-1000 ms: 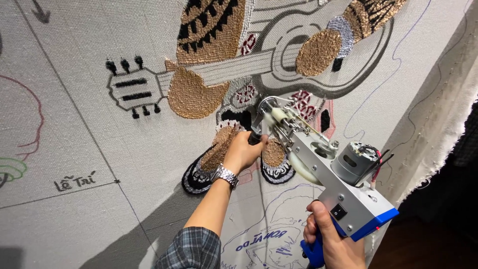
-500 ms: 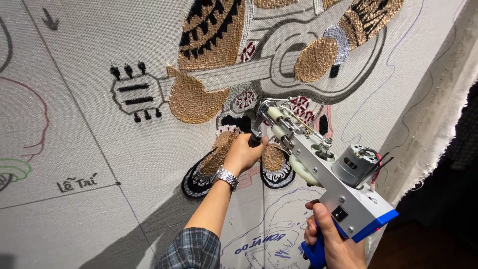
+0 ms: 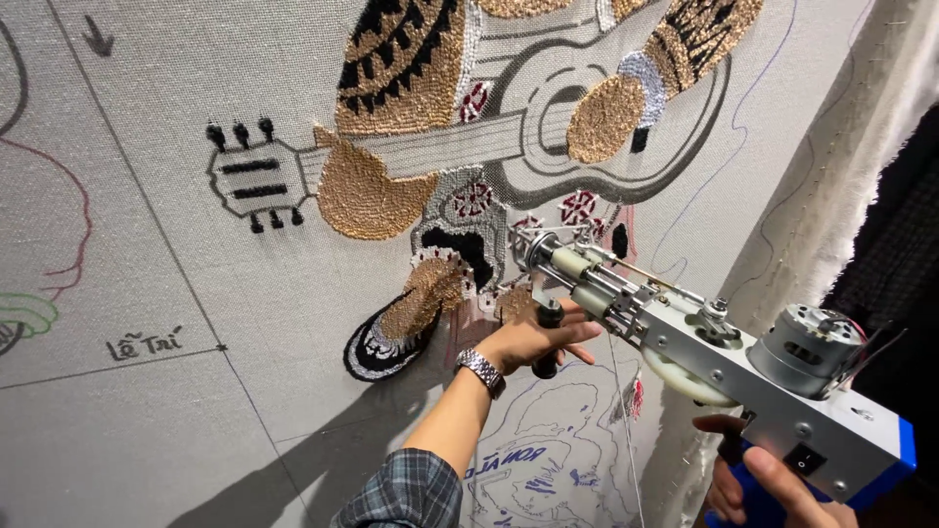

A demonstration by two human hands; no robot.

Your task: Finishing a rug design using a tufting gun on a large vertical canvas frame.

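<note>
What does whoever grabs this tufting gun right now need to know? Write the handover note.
Left hand: wrapped around the gun's black front handle, close to the cloth.
Right hand: on the blue rear grip, below the motor.
Tufting gun: tip at the cloth, just under the guitar.
Done: gold, black and white patches tufted around the guitar and shoe.
Left: blue-outlined shapes below are bare.

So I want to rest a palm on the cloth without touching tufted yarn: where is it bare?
Bare cloth lies left of the black-and-white tufted shoe, below the guitar headstock. It is crowded around the left hand and tufting gun.
</note>
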